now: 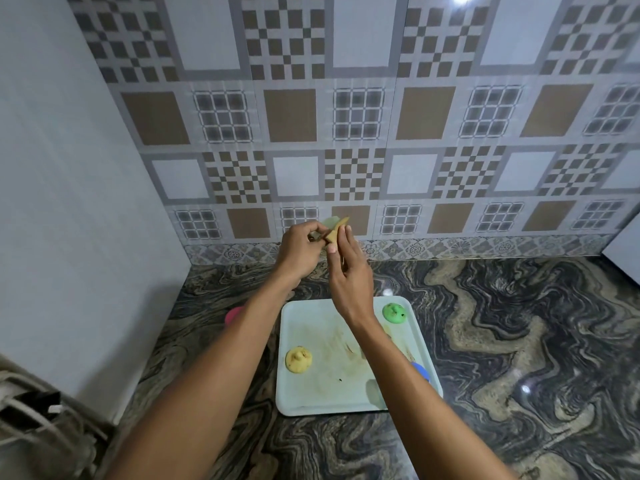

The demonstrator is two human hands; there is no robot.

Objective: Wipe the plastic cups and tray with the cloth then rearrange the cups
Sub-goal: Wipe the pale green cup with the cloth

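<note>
A pale green tray point(322, 393) with brown smears lies on the marbled counter. On it stand an upturned yellow cup point(298, 359) at the left and an upturned green cup point(394, 313) at the far right corner, both soiled. A blue cup point(420, 371) peeks out behind my right forearm. A pink cup point(232, 315) sits off the tray to the left, mostly hidden by my left arm. Both hands are raised above the tray's far edge. My left hand point(299, 251) and my right hand point(348, 275) pinch a small folded yellowish cloth point(335, 227) between them.
A patterned tile wall point(381, 133) rises behind the counter, and a plain white wall closes off the left side. A dark metal object point(31, 410) sits at the lower left corner. Marbled counter point(519, 341) stretches right of the tray.
</note>
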